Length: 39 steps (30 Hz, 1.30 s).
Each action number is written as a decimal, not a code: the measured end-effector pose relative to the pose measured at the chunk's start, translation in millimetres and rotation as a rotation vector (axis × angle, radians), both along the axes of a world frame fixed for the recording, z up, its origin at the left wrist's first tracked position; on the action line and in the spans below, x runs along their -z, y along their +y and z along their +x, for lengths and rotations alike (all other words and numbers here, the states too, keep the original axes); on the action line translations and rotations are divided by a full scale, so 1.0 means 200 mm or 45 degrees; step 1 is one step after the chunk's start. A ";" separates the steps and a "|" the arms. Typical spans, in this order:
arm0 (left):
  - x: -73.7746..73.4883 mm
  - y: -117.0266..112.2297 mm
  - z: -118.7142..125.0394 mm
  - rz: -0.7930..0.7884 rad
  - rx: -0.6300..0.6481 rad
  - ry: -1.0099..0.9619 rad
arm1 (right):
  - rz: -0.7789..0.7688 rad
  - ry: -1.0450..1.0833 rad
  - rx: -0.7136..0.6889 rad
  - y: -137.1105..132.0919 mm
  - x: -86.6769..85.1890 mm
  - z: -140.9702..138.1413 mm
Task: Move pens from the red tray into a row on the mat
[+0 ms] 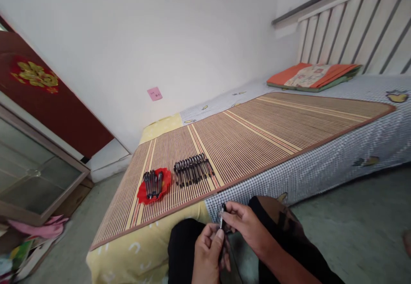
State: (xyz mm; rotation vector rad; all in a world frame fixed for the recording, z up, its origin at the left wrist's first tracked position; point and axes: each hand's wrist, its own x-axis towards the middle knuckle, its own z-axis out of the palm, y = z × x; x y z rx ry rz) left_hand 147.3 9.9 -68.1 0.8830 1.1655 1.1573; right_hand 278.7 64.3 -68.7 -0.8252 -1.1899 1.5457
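Both of my hands meet low in the middle of the view, over my lap, on one dark pen [222, 216]. My left hand [208, 253] grips the pen's lower part, and my right hand [244, 224] pinches its upper end. On the striped bamboo mat [257, 134] ahead, a red dish [165, 181] holds several dark pens [153, 183]. To the right of the dish, a row of several more pens [192, 170] lies side by side on the mat.
The mat covers a bed with a checked sheet [337, 168] and a yellow cover [144, 249]. A folded orange cloth [313, 76] lies by the slatted headboard [353, 31]. A glass-fronted cabinet [35, 177] stands at left, a pink note [154, 93] on the wall.
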 end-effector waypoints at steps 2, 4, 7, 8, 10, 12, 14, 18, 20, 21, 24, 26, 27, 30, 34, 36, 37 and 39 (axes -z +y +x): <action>-0.01 0.00 0.00 0.017 -0.004 0.044 | -0.011 0.008 0.068 -0.01 0.01 0.00; -0.02 0.01 0.01 0.045 0.015 0.101 | -0.024 0.025 0.136 -0.01 0.01 0.00; -0.06 0.02 0.04 0.077 -0.004 0.168 | -0.029 0.023 0.221 -0.02 -0.01 0.01; -0.07 0.02 0.05 0.083 -0.024 0.178 | -0.028 0.019 0.243 -0.03 -0.03 0.01; -0.10 0.02 0.07 0.089 -0.056 0.180 | -0.023 0.018 0.275 -0.04 -0.05 0.02; -0.13 0.03 0.09 0.095 -0.065 0.168 | -0.021 0.030 0.300 -0.06 -0.07 0.01; -0.15 0.02 0.10 0.107 -0.063 0.153 | -0.031 0.048 0.301 -0.06 -0.09 0.01; -0.11 -0.01 0.08 0.043 0.039 0.135 | -0.142 0.220 0.499 0.03 -0.13 0.13; -0.07 -0.02 0.05 -0.014 0.128 0.130 | -0.149 0.388 0.694 0.12 -0.18 0.28; -0.05 -0.03 0.03 -0.022 0.140 0.125 | -0.126 0.444 0.752 0.15 -0.21 0.36; -0.04 -0.03 0.00 0.053 0.016 0.102 | -0.122 0.678 0.760 0.19 -0.25 0.51; -0.05 -0.03 0.00 0.114 -0.081 0.093 | -0.171 0.675 0.653 0.16 -0.24 0.49; -0.06 -0.03 0.01 0.131 -0.108 0.093 | -0.205 0.619 0.571 0.13 -0.23 0.45; -0.07 -0.02 0.03 0.151 -0.165 0.112 | -0.271 0.290 0.232 0.03 -0.17 0.26; -0.03 -0.03 0.03 0.239 -0.250 0.243 | -0.148 -0.066 0.053 -0.04 -0.13 0.06; 0.00 -0.03 0.02 0.303 -0.296 0.349 | -0.041 -0.126 0.097 -0.05 -0.13 0.02; 0.01 -0.02 0.01 0.331 -0.326 0.398 | 0.010 -0.140 0.119 -0.05 -0.14 0.01; 0.04 -0.02 -0.02 0.367 -0.400 0.489 | 0.111 -0.179 0.149 -0.05 -0.14 0.01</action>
